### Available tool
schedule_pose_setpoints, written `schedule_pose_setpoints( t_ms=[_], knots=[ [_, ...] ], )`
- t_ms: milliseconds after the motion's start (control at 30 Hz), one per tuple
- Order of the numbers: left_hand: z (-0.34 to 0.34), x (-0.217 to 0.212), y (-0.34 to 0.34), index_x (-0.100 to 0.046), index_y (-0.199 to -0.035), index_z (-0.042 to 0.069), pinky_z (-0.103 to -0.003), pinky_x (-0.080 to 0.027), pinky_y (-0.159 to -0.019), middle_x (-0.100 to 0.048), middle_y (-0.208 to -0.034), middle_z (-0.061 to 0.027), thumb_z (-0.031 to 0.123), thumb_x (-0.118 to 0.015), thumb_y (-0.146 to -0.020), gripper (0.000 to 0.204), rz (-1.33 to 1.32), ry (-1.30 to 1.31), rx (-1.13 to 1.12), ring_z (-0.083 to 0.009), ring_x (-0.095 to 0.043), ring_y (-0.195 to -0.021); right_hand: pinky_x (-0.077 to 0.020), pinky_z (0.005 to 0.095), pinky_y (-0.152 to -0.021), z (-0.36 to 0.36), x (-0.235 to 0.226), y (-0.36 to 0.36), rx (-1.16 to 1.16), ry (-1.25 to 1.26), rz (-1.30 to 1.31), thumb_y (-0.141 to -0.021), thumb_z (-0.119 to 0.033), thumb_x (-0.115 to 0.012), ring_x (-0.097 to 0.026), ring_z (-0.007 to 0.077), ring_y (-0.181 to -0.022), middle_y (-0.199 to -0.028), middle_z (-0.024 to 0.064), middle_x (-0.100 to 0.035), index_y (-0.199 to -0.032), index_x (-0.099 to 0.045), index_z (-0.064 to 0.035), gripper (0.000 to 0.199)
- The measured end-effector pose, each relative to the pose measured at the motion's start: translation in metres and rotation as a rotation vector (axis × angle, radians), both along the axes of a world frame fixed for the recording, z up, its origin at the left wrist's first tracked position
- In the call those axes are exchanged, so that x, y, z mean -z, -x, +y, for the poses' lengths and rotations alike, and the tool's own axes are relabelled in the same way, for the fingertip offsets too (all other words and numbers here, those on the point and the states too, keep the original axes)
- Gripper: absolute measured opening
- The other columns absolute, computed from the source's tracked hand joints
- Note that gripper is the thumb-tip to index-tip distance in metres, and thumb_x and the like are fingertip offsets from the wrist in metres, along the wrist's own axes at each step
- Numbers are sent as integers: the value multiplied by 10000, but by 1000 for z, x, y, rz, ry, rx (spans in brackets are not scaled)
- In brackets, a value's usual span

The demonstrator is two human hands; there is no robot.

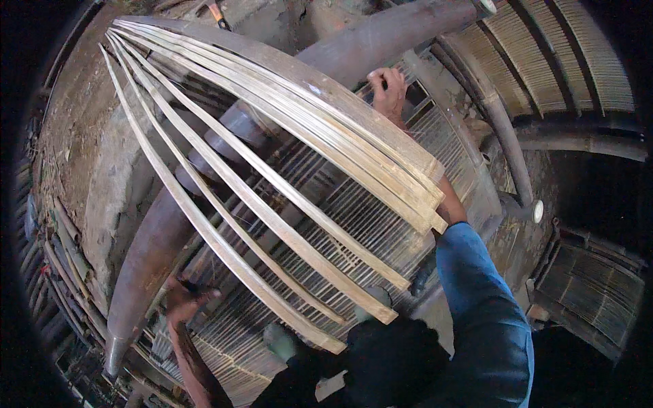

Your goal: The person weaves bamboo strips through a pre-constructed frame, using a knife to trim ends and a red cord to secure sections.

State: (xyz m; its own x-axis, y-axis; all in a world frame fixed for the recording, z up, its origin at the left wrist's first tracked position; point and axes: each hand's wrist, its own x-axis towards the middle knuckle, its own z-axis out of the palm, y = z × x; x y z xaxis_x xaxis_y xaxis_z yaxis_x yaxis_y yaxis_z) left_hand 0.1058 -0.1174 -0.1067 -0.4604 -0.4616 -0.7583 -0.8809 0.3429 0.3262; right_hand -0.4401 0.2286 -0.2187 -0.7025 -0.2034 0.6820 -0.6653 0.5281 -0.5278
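Note:
Long pale split-bamboo strips (272,180) fan out toward me from a gathered far-left end, several of them bunched along the right side. Beside that bunch lies a broader brown plank-like piece (272,58). My right forearm passes beneath the strips, and my right hand (389,98) shows beyond the broad piece, fingers loosely bent with a gap between them and nothing seen in them. At the lower left, my left hand (189,301) is near a thick brown pole (153,251), thumb spread from the fingers, apart from the strips. What its shadowed fingers touch is unclear.
The thick pole runs diagonally under the strips. Below is a slatted bamboo platform (238,347). Bamboo poles (507,143) and a woven panel (558,54) stand at the right, with another slatted panel (592,285) lower down. An orange-handled tool (218,13) lies far off.

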Motion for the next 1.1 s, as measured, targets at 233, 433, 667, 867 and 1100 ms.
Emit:
schedule_pose_setpoints(
  t_ms=[233,433,667,867,1100],
  knots=[
    [15,-51,11,-664,-1202,25,-363,-536,-732,-703,-1091,-115,266,-874,-748,556,141,-47,-344,-180,-643,-855,-476,416,-892,-37,-11,-19,-183,-198,-383,-866,-257,-748,-627,283,-975,-1016,126,-675,-981,-685,-68,230],
    [16,-62,-116,-691,-1156,0,-368,-503,-958,-735,-1121,-165,310,-796,-832,460,337,471,-470,-263,-696,-1054,-421,450,-1008,-30,-22,-153,-446,-448,-125,-869,-298,-757,-563,318,-1147,-1139,132,-655,-1146,-656,-114,348],
    [64,-6,-293,-612,-1264,-15,-424,-507,-963,-685,-1182,-244,420,-834,-792,678,192,847,-668,-364,-661,-1110,-355,506,-1101,-123,-39,-305,-827,-480,22,-837,-364,-791,-492,374,-1287,-1308,146,-592,-1312,-604,-154,551],
    [56,25,-355,-487,-1359,-91,-484,-423,-1049,-580,-1283,-312,435,-819,-808,831,276,910,-783,-428,-526,-1248,-389,521,-1082,-208,-77,-383,-1043,-747,-147,-848,-520,-738,-508,412,-1283,-1376,189,-558,-1356,-576,-111,672],
    [-27,46,-408,-382,-1447,-87,-466,-365,-1092,-496,-1354,-259,473,-763,-864,893,352,1128,-674,-402,-473,-1270,-464,483,-1035,-296,-99,-440,-1164,-1254,-581,-851,-716,-628,-601,405,-1217,-1290,250,-640,-1337,-593,7,872]
  ],
)
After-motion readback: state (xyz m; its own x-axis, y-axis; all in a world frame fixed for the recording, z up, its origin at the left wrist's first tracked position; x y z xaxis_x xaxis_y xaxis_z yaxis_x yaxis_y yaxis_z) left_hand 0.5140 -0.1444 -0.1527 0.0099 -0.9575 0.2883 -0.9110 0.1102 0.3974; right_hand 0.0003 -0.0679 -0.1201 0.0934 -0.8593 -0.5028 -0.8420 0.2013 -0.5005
